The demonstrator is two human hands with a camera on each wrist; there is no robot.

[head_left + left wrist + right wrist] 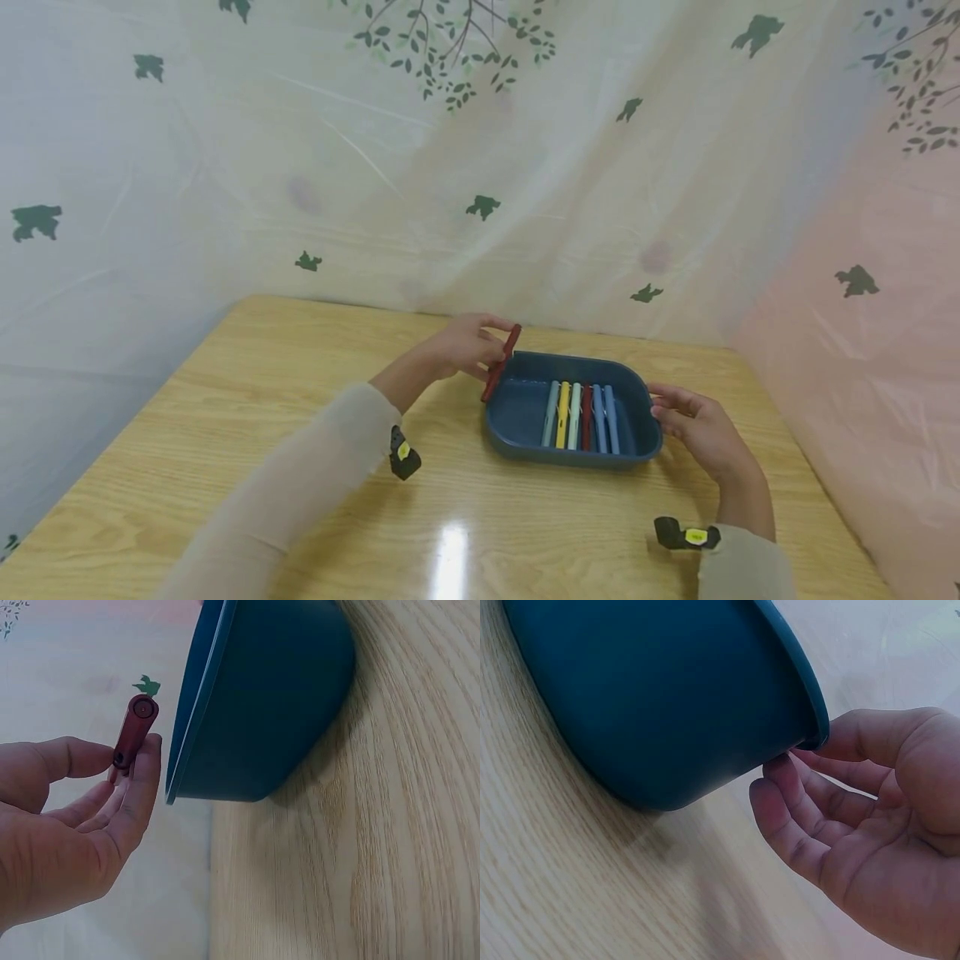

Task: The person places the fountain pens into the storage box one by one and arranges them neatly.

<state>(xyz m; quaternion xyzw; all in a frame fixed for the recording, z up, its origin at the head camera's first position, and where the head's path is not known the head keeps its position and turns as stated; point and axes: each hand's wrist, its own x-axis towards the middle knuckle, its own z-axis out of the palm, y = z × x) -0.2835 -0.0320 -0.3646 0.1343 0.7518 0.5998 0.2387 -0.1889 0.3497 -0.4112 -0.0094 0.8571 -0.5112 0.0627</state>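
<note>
With thumb and fingertips my left hand (459, 344) pinches a dark red pen (492, 384). It holds this pen aslant at the left rim of a dark blue basin (519, 414). In the left wrist view the red pen (138, 724) points end-on toward the camera, beside the basin's outer wall (277, 690). On the other side, my right hand (703, 433) grips the basin's right rim, fingers curled beneath the lip in the right wrist view. Several pens lie side by side inside, among them a yellow pen (562, 417), another red pen (587, 417) and a blue pen (612, 421).
The basin stands on a wooden table (420, 517), toward its far right part. Behind the table hangs a pale curtain (360, 192) with leaf prints, and a pinkish one (847, 375) hangs along the right side. Each wrist wears a small black camera (403, 454).
</note>
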